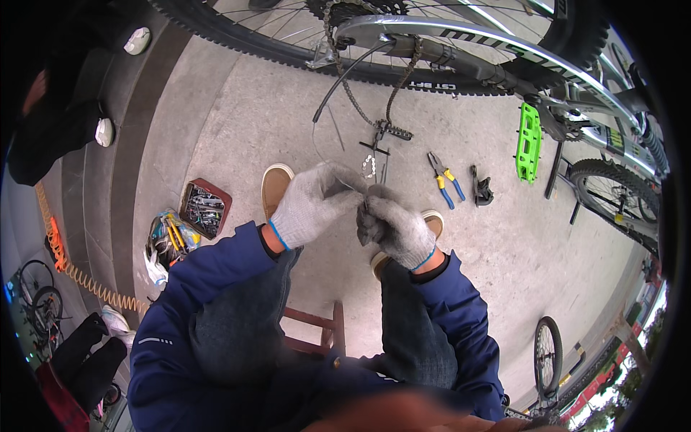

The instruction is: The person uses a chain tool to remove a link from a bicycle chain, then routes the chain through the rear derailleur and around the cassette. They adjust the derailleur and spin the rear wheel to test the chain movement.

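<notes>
Both my hands wear pale work gloves, greyed at the fingers, and meet in front of my knees. A thin wire cable (pixel 315 138) hangs out of black housing (pixel 332 95) on the bicycle (pixel 432 36) and curves down to my left hand (pixel 317 201), which pinches it. Close beside it, my right hand (pixel 396 225) is closed, its thumb against curled fingers; what it grips is hidden. Just beyond my hands, a bicycle chain (pixel 354 97) hangs from the bike to a dark tool (pixel 385 135) on the ground. A short silver piece of chain (pixel 369 166) lies nearer.
Pliers with blue and yellow handles (pixel 446 181) and a black bike part (pixel 481 187) lie to the right. A green pedal (pixel 529 144) sticks out beyond. At left are a box of small parts (pixel 205 209), a tool bag (pixel 173 234) and a coiled hose (pixel 93 284). People stand farther left.
</notes>
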Available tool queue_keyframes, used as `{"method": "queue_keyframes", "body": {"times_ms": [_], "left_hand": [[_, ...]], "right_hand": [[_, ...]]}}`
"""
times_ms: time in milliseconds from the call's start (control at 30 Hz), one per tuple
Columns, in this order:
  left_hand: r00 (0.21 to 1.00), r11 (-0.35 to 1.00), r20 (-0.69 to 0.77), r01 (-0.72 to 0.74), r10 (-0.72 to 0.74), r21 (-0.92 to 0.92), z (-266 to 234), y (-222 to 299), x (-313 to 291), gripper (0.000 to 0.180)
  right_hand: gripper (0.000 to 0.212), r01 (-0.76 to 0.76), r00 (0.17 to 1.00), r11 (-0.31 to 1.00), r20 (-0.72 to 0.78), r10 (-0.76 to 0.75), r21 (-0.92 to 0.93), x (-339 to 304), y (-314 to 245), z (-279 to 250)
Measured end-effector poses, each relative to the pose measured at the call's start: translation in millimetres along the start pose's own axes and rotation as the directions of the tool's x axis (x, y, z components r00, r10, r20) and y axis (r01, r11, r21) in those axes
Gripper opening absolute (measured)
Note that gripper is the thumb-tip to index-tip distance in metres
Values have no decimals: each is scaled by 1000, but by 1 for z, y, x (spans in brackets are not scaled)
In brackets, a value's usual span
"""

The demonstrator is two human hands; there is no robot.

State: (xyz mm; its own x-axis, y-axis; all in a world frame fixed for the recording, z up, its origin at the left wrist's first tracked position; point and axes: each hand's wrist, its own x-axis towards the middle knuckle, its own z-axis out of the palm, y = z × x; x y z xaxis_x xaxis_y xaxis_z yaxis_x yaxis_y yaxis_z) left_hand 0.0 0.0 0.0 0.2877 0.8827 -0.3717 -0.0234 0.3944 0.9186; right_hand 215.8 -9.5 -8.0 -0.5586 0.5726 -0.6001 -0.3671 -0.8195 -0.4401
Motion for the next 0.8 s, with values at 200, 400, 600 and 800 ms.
{"method": "queue_keyframes", "body": {"times_ms": [200,400,600,800], "left_hand": [[997,958,-2,-73,76,277,-2,6,1,20],[997,996,13,80,-81,40,-2,7,0,22],[996,997,53,68,-67,-27,-4,6,2,27],[997,989,-2,75,-76,-131,-5,4,0,28]], "right_hand": [[19,-28,998,996,54,24,83,4,-1,-1],[28,92,995,971,-16,-98,-222,-1,-5,1],[25,187,976,927,-45,-213,-325,-1,-6,1],[20,236,950,864,-80,-301,-445,-3,-9,3]]}}
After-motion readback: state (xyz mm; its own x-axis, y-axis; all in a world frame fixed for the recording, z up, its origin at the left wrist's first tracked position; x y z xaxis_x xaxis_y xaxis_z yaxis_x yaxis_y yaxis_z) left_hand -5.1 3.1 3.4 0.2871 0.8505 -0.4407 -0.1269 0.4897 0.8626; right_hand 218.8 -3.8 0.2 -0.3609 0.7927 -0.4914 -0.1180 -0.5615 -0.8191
